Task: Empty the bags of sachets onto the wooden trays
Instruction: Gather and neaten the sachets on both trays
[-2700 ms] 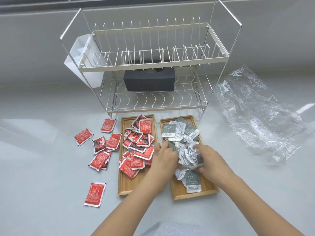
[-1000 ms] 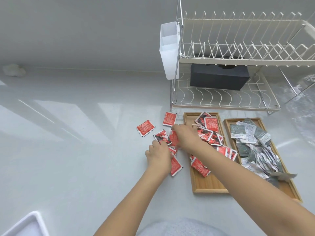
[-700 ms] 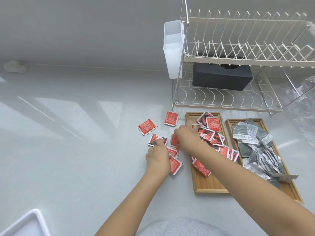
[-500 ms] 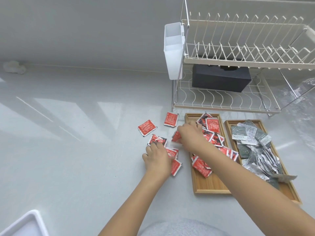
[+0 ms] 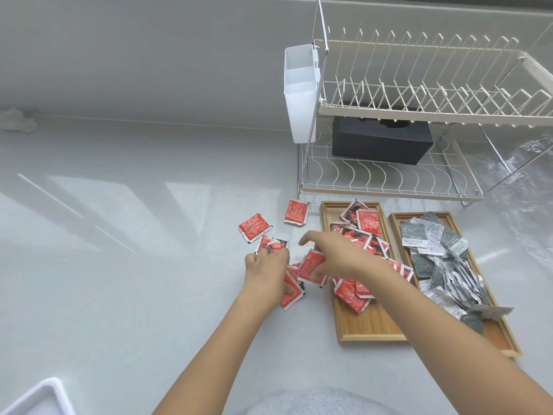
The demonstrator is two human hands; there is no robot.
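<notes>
Two wooden trays lie side by side in front of the rack. The left tray (image 5: 368,327) holds a heap of red sachets (image 5: 368,223). The right tray (image 5: 499,335) holds grey and silver sachets (image 5: 443,265). More red sachets lie loose on the counter left of the trays, two of them (image 5: 254,227) (image 5: 296,211) farther back. My left hand (image 5: 266,275) rests on several of these loose sachets, its fingertips on one (image 5: 273,244). My right hand (image 5: 335,256) pinches one red sachet (image 5: 311,268) just left of the left tray, index finger stretched out.
A two-tier wire dish rack (image 5: 419,109) stands behind the trays, with a white caddy (image 5: 300,91) on its left side and a black box (image 5: 380,142) on its lower shelf. A crumpled clear plastic bag (image 5: 532,175) lies at the right. A white tray corner (image 5: 39,396) shows at bottom left.
Both hands left the grey sachets on the right tray and moved to the loose red sachets on the counter. My right hand has picked up one red sachet; my view swung left.
</notes>
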